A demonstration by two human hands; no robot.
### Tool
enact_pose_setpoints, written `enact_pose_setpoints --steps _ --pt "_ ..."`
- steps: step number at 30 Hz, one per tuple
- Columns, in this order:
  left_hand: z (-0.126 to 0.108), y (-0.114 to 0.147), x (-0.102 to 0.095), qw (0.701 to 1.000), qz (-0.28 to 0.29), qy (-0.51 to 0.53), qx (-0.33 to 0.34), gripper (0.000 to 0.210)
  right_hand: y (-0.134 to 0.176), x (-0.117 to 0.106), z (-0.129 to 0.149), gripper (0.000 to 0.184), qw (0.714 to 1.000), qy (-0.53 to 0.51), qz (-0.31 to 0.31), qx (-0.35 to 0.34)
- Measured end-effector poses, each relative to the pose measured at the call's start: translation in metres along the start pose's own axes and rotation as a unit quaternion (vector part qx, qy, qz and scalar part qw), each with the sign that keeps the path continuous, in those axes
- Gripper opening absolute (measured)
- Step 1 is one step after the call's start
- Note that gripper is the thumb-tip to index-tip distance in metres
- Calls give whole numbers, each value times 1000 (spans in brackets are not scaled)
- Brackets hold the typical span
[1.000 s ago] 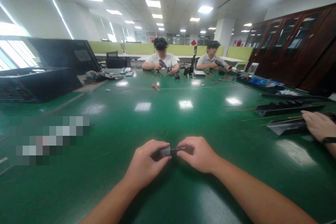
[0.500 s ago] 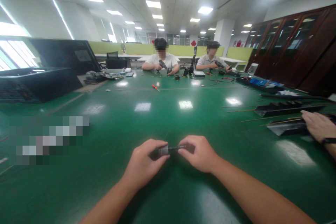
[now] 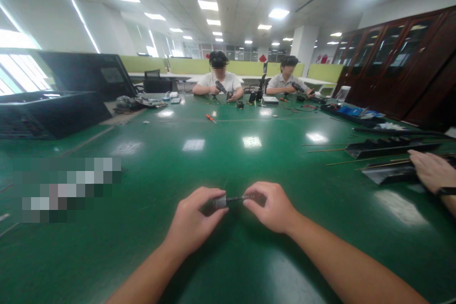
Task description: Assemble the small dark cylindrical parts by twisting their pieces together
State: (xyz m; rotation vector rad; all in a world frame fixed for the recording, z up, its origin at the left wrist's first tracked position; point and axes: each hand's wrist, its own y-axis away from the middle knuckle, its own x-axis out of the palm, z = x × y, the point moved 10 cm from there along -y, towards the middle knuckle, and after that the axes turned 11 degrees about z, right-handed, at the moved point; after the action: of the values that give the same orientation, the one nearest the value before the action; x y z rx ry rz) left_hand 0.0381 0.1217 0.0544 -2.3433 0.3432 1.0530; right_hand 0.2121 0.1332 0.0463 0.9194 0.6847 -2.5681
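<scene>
Between finger and thumb my left hand [image 3: 194, 216] grips a small grey cylinder-like part [image 3: 221, 201]. A thin dark rod [image 3: 235, 198] reaches from that part to the right. My right hand [image 3: 272, 206] pinches the rod's far end, and darker material shows within its curled fingers. I cannot tell whether rod and grey part are one piece. Both hands are held low over the green tabletop [image 3: 228, 164], near its front side.
At right another person's hand [image 3: 432, 171] rests on a black channel-shaped piece [image 3: 386, 171] with thin yellowish rods. Two people sit across the table, holding power drills [image 3: 221, 87]. An orange screwdriver [image 3: 211, 118] lies mid-table. A black box [image 3: 53, 116] stands at left.
My left hand has shifted slightly left with the grey part, and my right hand slightly up. A little more of the dark rod shows between them. The other person's hand stays put.
</scene>
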Motion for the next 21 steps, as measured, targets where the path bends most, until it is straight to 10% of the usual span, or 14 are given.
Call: enact_pose_setpoints --steps 21 --pt "9 -5 1 1000 8 -4 -14 23 2 -5 7 6 1000 -16 -20 -18"
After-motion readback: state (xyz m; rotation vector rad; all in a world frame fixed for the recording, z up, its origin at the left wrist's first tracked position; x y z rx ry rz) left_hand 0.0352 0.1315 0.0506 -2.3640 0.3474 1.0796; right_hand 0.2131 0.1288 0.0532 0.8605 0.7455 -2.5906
